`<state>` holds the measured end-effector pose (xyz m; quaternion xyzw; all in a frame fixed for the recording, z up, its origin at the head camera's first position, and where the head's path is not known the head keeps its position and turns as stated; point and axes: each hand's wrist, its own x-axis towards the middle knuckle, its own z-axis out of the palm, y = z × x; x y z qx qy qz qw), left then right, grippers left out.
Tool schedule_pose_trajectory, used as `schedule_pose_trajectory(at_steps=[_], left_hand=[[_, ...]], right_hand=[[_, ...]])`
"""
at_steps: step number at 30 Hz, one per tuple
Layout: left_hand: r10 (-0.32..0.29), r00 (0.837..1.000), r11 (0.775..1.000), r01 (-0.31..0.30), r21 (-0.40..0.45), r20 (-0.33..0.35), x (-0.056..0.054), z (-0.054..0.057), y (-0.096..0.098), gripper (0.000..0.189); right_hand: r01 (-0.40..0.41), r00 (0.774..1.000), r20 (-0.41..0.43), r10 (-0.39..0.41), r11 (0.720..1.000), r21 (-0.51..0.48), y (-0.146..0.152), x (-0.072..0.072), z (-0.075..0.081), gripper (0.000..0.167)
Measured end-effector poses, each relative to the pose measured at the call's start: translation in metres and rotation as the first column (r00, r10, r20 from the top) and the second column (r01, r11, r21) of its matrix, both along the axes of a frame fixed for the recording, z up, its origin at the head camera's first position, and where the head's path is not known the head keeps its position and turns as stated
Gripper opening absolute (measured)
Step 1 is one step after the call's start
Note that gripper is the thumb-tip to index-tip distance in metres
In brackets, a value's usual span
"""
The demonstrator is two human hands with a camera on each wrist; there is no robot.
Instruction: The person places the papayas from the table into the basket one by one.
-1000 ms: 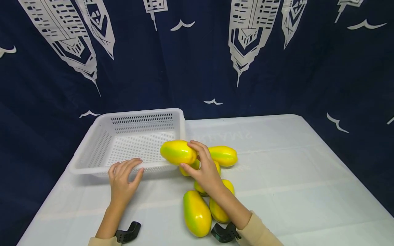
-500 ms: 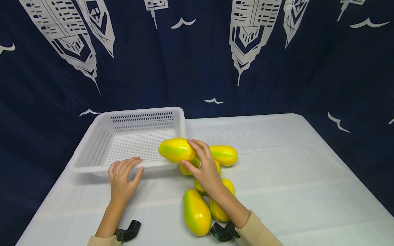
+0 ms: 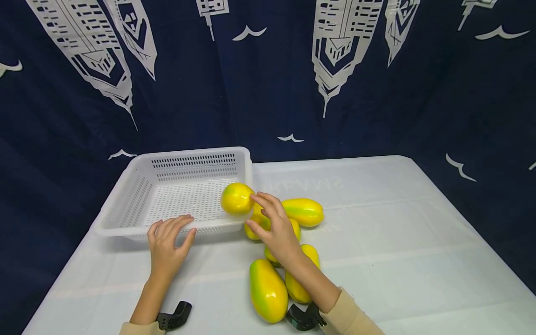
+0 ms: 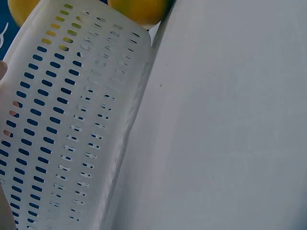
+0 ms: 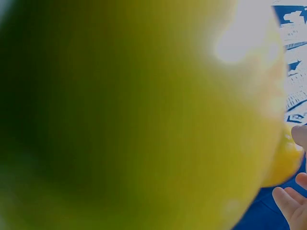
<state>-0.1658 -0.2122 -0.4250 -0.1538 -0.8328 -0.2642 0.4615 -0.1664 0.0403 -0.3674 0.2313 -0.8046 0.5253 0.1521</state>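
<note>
A glossy yellow-green mango (image 3: 237, 198) is over the near right corner of the white plastic basket (image 3: 110, 186), turned with its end toward the head camera. Close to its right side is my right hand (image 3: 278, 230), fingers and thumb spread apart. In the right wrist view, the fingertips (image 5: 286, 203) show beside a yellow mango (image 5: 283, 165), while another fills most of that view, blurred. My left hand (image 3: 165, 251) holds the basket's near rim, its fingers over the edge and the thumb outside. Skin shows through the slots of the basket wall (image 4: 53, 110).
More mangoes lie right of the basket: one at the back (image 3: 303, 212), one partly hidden by the right hand (image 3: 256, 228), one in front (image 3: 268, 291) and others under the right forearm. A dark blue curtain (image 3: 268, 93) with white prints hangs behind the white table (image 3: 398, 242).
The mango that lay sideways in my right hand has swung end-on and shifted slightly up over the basket. My right fingers have loosened from it. My left hand stays on the rim.
</note>
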Motion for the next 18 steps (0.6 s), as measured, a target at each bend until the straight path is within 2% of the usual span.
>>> schedule_pose_trajectory(at_steps=[12, 18], left_hand=[[0.005, 1.0, 1.0, -0.005, 0.002, -0.001, 0.0, 0.0005, 0.0003, 0.043], [0.007, 1.0, 1.0, -0.007, 0.003, 0.023, 0.0007, 0.0007, 0.0004, 0.044]], right_hand=[[0.015, 1.0, 0.026, -0.015, 1.0, 0.021, -0.0003, -0.0011, -0.0014, 0.051], [0.012, 0.999, 0.05, -0.013, 1.0, 0.014, 0.0007, -0.0015, -0.0009, 0.049]])
